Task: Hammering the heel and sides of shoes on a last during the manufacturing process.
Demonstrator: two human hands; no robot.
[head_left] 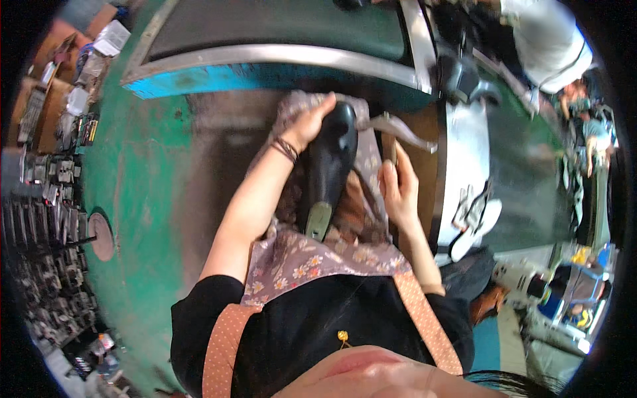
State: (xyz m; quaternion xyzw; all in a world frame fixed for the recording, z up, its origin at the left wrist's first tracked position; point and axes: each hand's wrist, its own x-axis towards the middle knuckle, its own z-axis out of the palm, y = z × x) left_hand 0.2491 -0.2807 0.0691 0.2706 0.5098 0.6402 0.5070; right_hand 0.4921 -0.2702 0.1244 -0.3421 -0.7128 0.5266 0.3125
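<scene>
A black shoe last [336, 144] with an olive-green top end [318, 222] lies lengthwise over my lap, on a flowered apron [302, 255]. My left hand [310, 125] grips its far end from the left side, the thumb reaching toward the tip. A pale, curved strap [403, 131] sticks out to the right from the last's far end; how it is fastened I cannot tell. To the right of the last, my right hand [401, 189] has its fingers closed around a thin brown stick-like thing [394, 154], mostly hidden by the fingers.
Ahead stands a conveyor with a metal rim [285, 54] and blue side. Pale sandals [479, 215] lie on a white surface [464, 146] at my right. Another person's white sleeve [547, 46] shows at the far right. Racks of shoe lasts [53, 225] line the left.
</scene>
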